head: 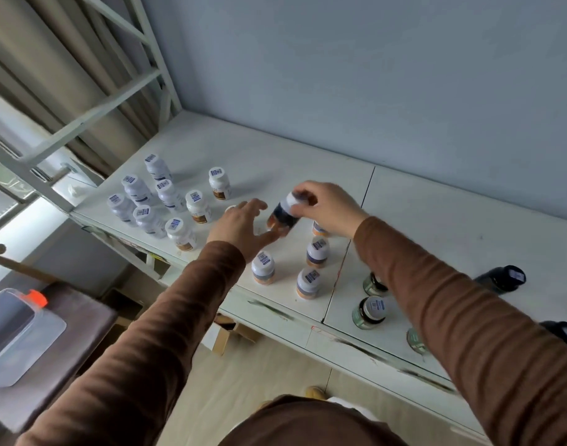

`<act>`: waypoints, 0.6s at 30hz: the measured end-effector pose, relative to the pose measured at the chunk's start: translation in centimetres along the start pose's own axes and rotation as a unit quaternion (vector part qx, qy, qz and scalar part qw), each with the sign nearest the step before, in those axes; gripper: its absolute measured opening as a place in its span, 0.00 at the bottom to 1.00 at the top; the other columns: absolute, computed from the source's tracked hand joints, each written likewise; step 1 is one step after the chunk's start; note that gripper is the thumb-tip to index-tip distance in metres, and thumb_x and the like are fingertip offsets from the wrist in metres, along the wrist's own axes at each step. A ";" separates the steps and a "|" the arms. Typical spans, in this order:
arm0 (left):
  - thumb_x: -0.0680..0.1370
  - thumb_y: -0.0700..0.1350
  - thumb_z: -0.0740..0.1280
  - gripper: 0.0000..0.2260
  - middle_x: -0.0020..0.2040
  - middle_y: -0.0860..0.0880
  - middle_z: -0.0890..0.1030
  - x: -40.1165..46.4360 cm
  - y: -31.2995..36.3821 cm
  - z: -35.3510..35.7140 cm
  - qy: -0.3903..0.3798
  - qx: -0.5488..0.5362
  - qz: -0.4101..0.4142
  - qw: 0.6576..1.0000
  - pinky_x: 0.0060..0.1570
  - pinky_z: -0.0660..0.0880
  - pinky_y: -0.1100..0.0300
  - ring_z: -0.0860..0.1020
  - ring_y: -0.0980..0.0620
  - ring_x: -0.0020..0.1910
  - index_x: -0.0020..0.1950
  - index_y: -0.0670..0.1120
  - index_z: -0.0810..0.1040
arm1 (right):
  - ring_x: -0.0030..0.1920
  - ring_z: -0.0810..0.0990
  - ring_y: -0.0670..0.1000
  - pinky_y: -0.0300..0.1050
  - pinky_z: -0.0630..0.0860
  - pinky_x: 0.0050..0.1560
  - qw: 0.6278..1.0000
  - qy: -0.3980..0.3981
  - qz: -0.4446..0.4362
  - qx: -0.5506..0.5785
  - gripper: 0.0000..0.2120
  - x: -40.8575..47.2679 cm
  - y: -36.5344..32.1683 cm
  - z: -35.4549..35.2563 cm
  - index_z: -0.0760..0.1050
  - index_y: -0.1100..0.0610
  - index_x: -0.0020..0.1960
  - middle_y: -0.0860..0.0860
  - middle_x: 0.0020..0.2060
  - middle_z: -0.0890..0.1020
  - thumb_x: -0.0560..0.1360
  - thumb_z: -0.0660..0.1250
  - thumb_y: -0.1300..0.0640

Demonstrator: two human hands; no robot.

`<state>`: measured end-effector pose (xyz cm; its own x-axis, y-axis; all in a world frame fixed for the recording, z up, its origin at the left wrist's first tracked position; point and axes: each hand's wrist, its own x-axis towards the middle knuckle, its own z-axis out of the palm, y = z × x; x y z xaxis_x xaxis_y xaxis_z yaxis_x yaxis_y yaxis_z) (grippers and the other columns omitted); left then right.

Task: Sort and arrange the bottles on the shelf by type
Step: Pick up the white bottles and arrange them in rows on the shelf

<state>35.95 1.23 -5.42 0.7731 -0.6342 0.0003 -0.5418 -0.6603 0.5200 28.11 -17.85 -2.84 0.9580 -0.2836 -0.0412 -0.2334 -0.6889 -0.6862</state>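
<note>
My right hand (328,206) grips the white cap of a dark-and-orange labelled bottle (283,217), which hangs tilted above the white shelf (275,156). Just left of it, my left hand (240,226) reaches forward with fingers spread, holding nothing. Several white bottles with blue labels (137,188) cluster at the shelf's left end. Three white bottles with brown labels (198,206) stand beside them. Orange-banded bottles (316,251) stand near the front under my hands. Green-labelled jars (370,312) sit on the right panel, partly hidden by my right sleeve.
A black bottle (500,278) lies on its side at the right, another dark one (563,331) at the frame edge. The shelf frame's white struts (92,111) rise at left. A plastic container with an orange cap (21,326) sits below left. Cardboard boxes (227,333) lie under the shelf.
</note>
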 end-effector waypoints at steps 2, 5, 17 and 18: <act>0.69 0.53 0.76 0.25 0.55 0.52 0.80 -1.2 1.9 -0.3 0.020 -0.117 -0.002 0.993 0.54 0.76 0.54 0.78 0.52 0.53 0.63 0.51 0.74 | 0.50 0.81 0.52 0.48 0.79 0.53 0.991 -0.009 0.024 0.128 0.14 -1.1 -0.8 -2.9 0.79 0.57 0.60 0.53 0.51 0.83 0.76 0.71 0.54; 0.71 0.49 0.76 0.20 0.50 0.52 0.82 -3.3 5.1 -0.7 0.045 -0.282 -0.008 0.958 0.51 0.76 0.60 0.80 0.57 0.50 0.60 0.49 0.75 | 0.45 0.81 0.51 0.48 0.81 0.52 0.971 -0.015 0.047 0.235 0.14 -2.7 -2.2 -5.7 0.79 0.60 0.57 0.55 0.46 0.82 0.78 0.68 0.51; 0.75 0.62 0.61 0.26 0.41 0.45 0.82 -7.2 10.3 -1.2 -0.236 -0.754 -0.121 0.601 0.49 0.79 0.59 0.81 0.50 0.41 0.53 0.40 0.83 | 0.32 0.69 0.46 0.44 0.67 0.34 0.971 0.107 0.013 0.212 0.28 -7.4 -5.9 -7.7 0.74 0.63 0.47 0.48 0.32 0.74 0.71 0.70 0.36; 0.75 0.63 0.60 0.27 0.41 0.45 0.82 -7.4 10.5 -1.3 -0.244 -0.758 -0.121 0.593 0.48 0.80 0.59 0.81 0.50 0.41 0.51 0.40 0.84 | 0.32 0.69 0.46 0.44 0.67 0.34 0.972 0.109 0.011 0.209 0.28 -7.6 -6.1 -7.8 0.75 0.61 0.46 0.48 0.32 0.75 0.70 0.70 0.34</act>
<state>24.93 -0.47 1.12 0.3799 -0.8795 -0.2866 0.7707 0.1297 0.6238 20.97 -16.71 7.32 0.8850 -0.4612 0.0637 -0.1222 -0.3622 -0.9241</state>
